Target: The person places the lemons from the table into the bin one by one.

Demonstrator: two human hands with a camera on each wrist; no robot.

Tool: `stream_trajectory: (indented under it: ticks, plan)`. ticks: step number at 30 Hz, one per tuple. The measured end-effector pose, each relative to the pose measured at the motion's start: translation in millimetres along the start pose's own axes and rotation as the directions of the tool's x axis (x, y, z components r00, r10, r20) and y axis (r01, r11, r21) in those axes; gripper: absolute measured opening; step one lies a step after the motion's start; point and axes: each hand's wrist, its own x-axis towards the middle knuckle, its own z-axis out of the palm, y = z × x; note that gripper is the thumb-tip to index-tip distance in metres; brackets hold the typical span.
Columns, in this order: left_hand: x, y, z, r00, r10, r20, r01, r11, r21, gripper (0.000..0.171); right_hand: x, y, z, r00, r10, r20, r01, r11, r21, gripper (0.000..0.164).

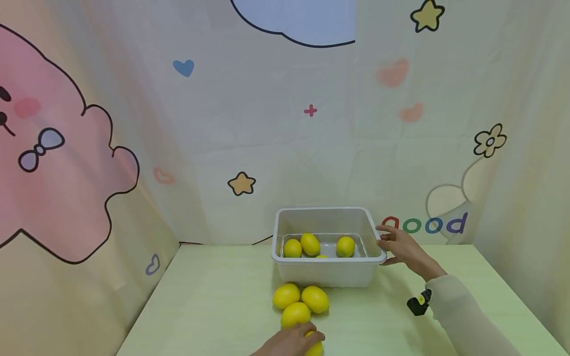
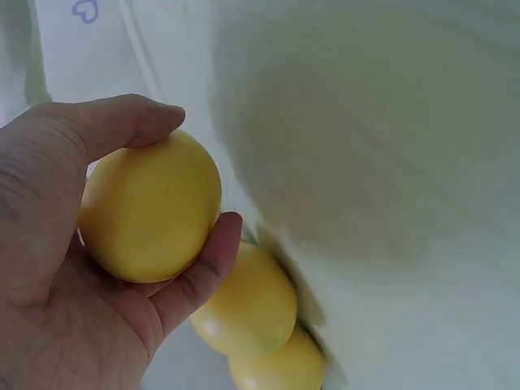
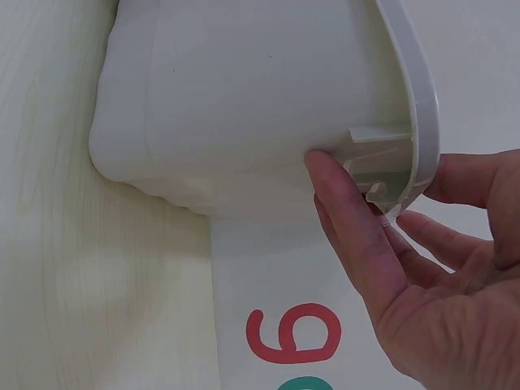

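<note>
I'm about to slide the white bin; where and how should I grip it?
Probably the rim at the right end of the white bin, coming from the right: it juts past the side, a ledge to pinch; lemons lie near the front.

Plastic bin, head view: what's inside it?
Three lemons show, plus the top of a fourth lemon; the bin's front wall covers its lower part and anything low behind.

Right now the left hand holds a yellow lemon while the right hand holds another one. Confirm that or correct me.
Wrong about the right hand: it grips the rim of the pale bin, as the right wrist view shows. The left hand does hold a yellow lemon.
</note>
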Motion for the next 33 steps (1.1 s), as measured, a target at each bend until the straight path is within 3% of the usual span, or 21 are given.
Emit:
stream_trajectory:
  ticks: [11,15,24,33]
  plan:
    - [-6.5,5.7,-24.2,0.996,0.007,-0.091,0.002,0.995,0.101,0.052,-0.5,0.7,-0.1,1.0,0.001,-0.001,-0.001,1.0,0.006,0.06]
    - [-11.2,7.2,-36.1,0.983,0.037,-0.179,-0.012,0.99,0.138,0.055,-1.0,0.1,0.2,1.0,-0.005,-0.003,0.005,1.0,-0.009,0.06]
    - [-15.8,3.7,-64.3,0.944,0.042,-0.328,0.011,0.987,0.158,0.051,-2.6,-2.2,1.7,1.0,-0.012,-0.005,0.012,1.0,-0.007,0.06]
    - [-15.9,-7.1,-90.8,0.932,0.01,-0.362,0.036,0.992,0.118,0.051,0.1,-0.7,1.3,1.0,0.0,-0.008,0.0,1.0,-0.016,0.06]
